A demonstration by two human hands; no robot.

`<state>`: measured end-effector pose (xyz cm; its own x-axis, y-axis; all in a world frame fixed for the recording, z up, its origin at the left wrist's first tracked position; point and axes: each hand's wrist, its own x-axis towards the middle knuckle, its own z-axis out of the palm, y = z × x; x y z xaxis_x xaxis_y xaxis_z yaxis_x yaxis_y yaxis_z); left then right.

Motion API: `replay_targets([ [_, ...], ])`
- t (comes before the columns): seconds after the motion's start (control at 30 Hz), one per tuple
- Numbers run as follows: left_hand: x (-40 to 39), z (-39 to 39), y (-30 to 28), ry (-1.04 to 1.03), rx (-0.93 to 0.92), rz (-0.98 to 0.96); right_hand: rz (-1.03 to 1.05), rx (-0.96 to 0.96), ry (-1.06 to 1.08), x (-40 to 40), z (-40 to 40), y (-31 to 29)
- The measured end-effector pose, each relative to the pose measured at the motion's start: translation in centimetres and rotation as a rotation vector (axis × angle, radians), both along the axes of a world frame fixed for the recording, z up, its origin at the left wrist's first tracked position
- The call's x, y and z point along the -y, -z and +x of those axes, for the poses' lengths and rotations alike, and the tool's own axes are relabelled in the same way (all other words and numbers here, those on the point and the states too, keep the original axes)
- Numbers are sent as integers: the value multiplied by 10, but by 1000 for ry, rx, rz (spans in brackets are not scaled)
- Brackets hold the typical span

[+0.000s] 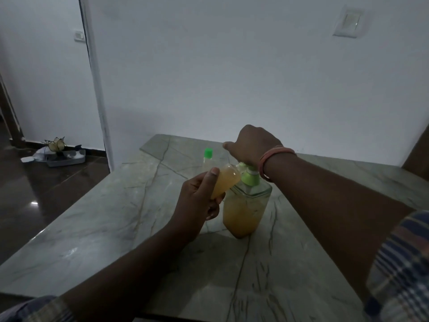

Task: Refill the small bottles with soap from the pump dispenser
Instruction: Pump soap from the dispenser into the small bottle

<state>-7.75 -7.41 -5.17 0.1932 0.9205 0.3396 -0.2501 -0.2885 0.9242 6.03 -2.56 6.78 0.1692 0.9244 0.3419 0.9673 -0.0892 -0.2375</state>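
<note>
— What are your hands doing?

— My right hand (249, 145) sits on top of the pump dispenser (246, 201), palm down over the green pump head (249, 176). The fingers are hidden under the hand, so I cannot tell how tightly they close on it. A reddish band (276, 156) circles that wrist.

— And the other?

— My left hand (199, 201) is wrapped around a small bottle (226, 180), thumb along its side. I hold it tilted, with its open end up against the pump's spout, just left of the dispenser's neck. It looks largely full of orange-yellow soap.

— Where does the dispenser stand?

— Upright on the grey veined table (92, 217), near its middle. It is clear and square-shouldered, with the same orange-yellow soap filling its lower part.

— Anything else close to it?

— A second small bottle (207, 159) with a green cap stands just behind and to the left of the dispenser, partly hidden by the one I hold; I cannot tell how full it is.

— Further out?

— Far left of the dispenser, on the dark floor by the wall, lies a tray (67, 159) with some clutter. High on the wall to the right is a switch plate (349, 22).
</note>
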Motion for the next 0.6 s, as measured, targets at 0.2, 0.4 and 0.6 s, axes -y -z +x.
replay_targets([
  [0.2,-6,1,3,-5,13,-4,46,-35,22,-3,2,7],
  [0.4,-2,-1,1,24,24,-3,15,-50,21,3,2,7],
  [0.6,-2,-1,1,42,41,3,-77,-77,21,-6,3,1],
])
